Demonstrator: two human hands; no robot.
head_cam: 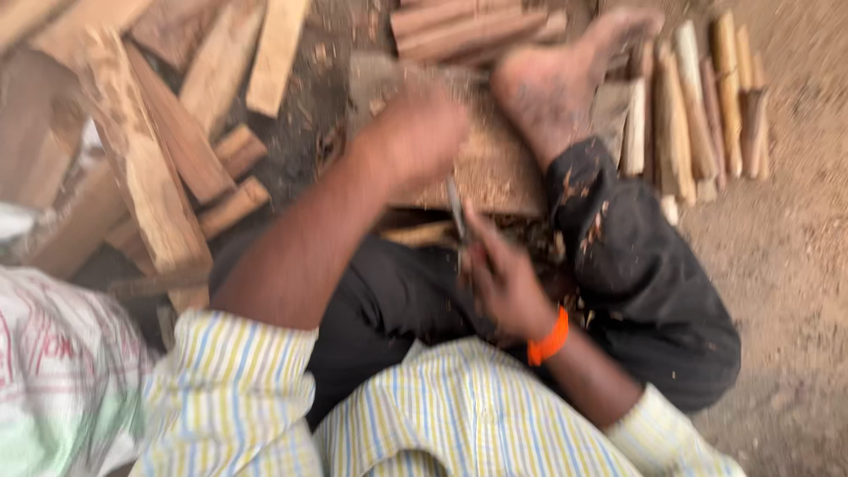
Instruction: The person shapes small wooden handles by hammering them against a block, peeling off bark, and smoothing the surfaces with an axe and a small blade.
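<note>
1. You sat on the dirt ground (pixel 795 265) with your legs in dark trousers (pixel 636 265).
2. Your bare foot (pixel 552 84) rested on a flat wooden block (pixel 495 168) in front of you.
3. Your left hand (pixel 415 132) was out over the wooden block, just beside your foot. The picture was blurry there, so I cannot tell if that hand was open, closed, or holding something.
4. Your right hand (pixel 503 278) was closer to your body, just below the block's near edge. It had an orange band (pixel 549 340) on the wrist.
5. Your right hand was closed around a thin grey tool (pixel 457 212). The tool stuck up from your fingers toward the block. It was too blurry to tell what kind of tool it was.
6. Little wood chips (pixel 583 208) lay on your trousers and near the block.
7. A row of thin, pale sticks (pixel 698 106) lay side by side on the ground to the right of your foot.
8. More round sticks (pixel 468 31) lay past the block, at the top.
9. A heap of big rough wood pieces (pixel 150 150) lay to your left.
10. A white sack (pixel 53 371) with red marks sat near your left arm.
11. Your shirt sleeves (pixel 238 389) had yellow and blue stripes.
</note>
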